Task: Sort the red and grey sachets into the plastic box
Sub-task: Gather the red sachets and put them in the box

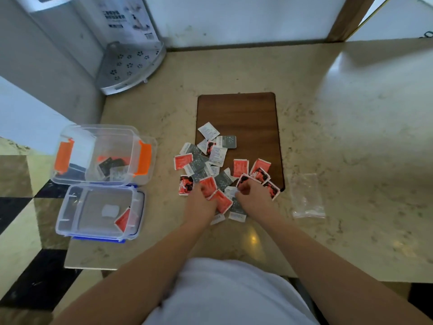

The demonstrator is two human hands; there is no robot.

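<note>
Both the left hand (202, 198) and right hand (251, 194) are curled in the sachet pile (210, 165), contents indiscernible; recommend gathering one colour per hand before crossing to the plastic box (70, 177).

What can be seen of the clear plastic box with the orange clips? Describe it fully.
The plastic box is clear, rectangular and lidless, upright on the counter's left edge. An orange clip hangs on each short side. A few grey sachets and something red lie on its bottom. Its near side meets the blue-edged lid; neither hand touches it.
</note>
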